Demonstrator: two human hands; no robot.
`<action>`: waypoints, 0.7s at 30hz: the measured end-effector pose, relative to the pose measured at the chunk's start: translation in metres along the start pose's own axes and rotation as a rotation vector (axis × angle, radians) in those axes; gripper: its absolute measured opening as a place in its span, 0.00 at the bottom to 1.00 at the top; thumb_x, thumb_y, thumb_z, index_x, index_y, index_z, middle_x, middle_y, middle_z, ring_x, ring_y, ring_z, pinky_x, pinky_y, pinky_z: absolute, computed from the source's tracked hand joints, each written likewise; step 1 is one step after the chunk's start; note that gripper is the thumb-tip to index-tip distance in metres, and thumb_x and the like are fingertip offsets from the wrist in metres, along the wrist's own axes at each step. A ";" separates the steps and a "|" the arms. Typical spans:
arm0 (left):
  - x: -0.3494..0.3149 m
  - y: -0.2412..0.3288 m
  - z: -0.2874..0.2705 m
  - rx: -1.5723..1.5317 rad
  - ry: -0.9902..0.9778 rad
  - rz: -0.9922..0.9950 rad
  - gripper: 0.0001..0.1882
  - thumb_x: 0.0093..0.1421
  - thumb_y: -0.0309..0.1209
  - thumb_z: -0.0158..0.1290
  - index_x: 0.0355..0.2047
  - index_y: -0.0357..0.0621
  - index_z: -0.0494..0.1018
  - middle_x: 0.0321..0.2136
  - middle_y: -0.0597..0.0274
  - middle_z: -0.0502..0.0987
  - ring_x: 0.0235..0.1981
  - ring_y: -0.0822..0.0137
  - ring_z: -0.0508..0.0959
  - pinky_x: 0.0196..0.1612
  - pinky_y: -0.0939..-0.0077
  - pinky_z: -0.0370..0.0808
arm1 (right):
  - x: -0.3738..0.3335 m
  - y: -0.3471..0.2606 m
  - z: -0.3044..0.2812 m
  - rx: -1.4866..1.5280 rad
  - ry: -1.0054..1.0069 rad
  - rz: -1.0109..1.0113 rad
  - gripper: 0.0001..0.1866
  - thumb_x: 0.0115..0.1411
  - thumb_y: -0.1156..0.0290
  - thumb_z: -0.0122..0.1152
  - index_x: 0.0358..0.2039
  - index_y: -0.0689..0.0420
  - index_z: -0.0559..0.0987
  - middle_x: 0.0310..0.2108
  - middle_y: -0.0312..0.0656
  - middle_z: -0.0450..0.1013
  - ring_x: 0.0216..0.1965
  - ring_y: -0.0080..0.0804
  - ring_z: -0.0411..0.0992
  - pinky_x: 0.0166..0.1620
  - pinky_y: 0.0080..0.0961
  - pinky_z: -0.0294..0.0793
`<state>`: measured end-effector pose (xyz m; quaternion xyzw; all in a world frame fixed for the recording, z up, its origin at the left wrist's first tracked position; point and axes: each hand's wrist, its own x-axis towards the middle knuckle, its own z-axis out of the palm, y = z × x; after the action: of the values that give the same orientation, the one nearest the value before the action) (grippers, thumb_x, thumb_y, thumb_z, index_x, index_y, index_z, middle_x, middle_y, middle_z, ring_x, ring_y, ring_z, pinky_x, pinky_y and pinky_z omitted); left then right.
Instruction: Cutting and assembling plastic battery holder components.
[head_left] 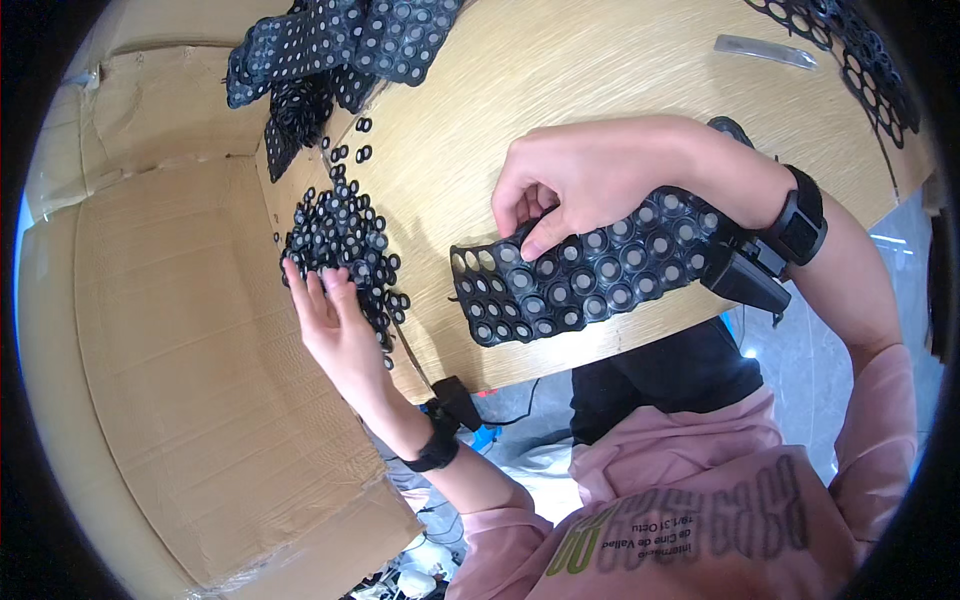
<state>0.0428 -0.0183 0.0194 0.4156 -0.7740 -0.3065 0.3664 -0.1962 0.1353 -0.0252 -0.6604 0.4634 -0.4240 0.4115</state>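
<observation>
A black, flexible-looking sheet of joined rings with grey round centres [620, 262] lies across the wooden table in front of me. Its left end bends, and a few rings at its upper left corner have no grey centre. My right hand [575, 185] pinches the sheet's upper edge near that corner, thumb on top and fingers curled; the fingertips are partly hidden. To the left is a heap of small loose black pieces with grey centres [340, 225]. At the heap's near side hovers or rests my left hand [335, 320], fingers stretched out, with nothing visible in it.
A large open cardboard box [200, 360] fills the left side. More black ringed sheets [340, 45] are piled at the far left. Black lattices of bare rings [868, 85] lie at the far right, near a flat clear strip [765, 51]. The table's front edge is close to me.
</observation>
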 end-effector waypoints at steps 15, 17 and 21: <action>-0.086 0.055 0.060 -0.161 -0.359 -0.171 0.11 0.59 0.22 0.58 0.41 0.30 0.73 0.32 0.58 0.78 0.34 0.74 0.77 0.39 0.83 0.74 | 0.001 0.003 0.004 0.138 -0.013 -0.060 0.11 0.55 0.72 0.63 0.34 0.67 0.81 0.25 0.44 0.78 0.26 0.26 0.73 0.32 0.25 0.71; -0.084 0.049 0.056 -0.191 -0.378 -0.182 0.11 0.59 0.22 0.58 0.41 0.30 0.74 0.32 0.60 0.78 0.34 0.75 0.77 0.38 0.84 0.73 | 0.001 0.001 0.006 0.143 -0.018 -0.052 0.10 0.56 0.72 0.63 0.35 0.67 0.81 0.26 0.44 0.78 0.27 0.26 0.73 0.33 0.25 0.72; -0.075 0.043 0.050 -0.262 -0.453 -0.210 0.08 0.60 0.24 0.57 0.39 0.31 0.75 0.29 0.64 0.77 0.31 0.78 0.74 0.35 0.88 0.70 | 0.000 0.002 0.005 0.168 -0.026 -0.066 0.10 0.56 0.73 0.63 0.36 0.65 0.81 0.27 0.45 0.78 0.28 0.26 0.74 0.35 0.24 0.72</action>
<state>0.0127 0.0757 0.0025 0.3637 -0.7427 -0.5252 0.2007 -0.1923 0.1360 -0.0290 -0.6439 0.3989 -0.4660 0.4573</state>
